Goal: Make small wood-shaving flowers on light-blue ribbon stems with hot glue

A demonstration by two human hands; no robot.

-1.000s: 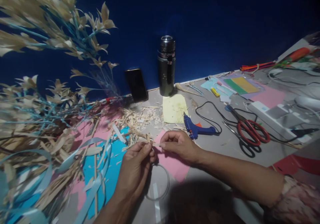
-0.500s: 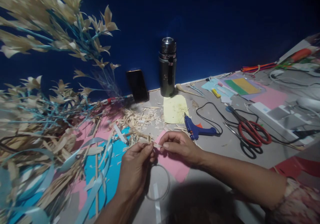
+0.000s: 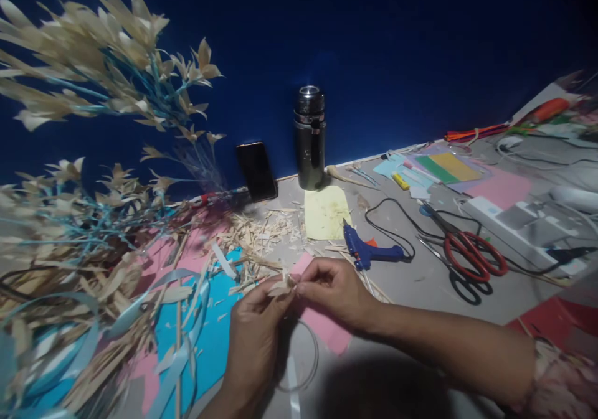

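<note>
My left hand (image 3: 259, 319) is closed in a pinch on a small pale piece of dried husk (image 3: 280, 287), whose tips stick up above the fingers. Fingertips of my right hand (image 3: 339, 291) are pinched against the same piece from the right, so the two hands meet. Its far side is hidden by the fingers. Below them a thin grey wire loop (image 3: 316, 369) curves over the table; whether it joins the husk piece cannot be seen. Pink paper (image 3: 329, 332) lies under the hands. A blue hot glue gun (image 3: 374, 251) rests just beyond my right hand.
Husk scraps (image 3: 261, 229) spread behind my hands. Husk flowers on blue stems (image 3: 159, 83) rise at left, above light blue ribbon (image 3: 175, 357). A flask (image 3: 309, 151) and a phone (image 3: 256, 170) stand by the wall. Red-handled scissors (image 3: 471, 257) and a power strip (image 3: 509, 229) lie right.
My hands have come closer together, and the short pale strip that stretched between them no longer shows. More of the husk piece shows above my left fingers. The view has tilted slightly upward.
</note>
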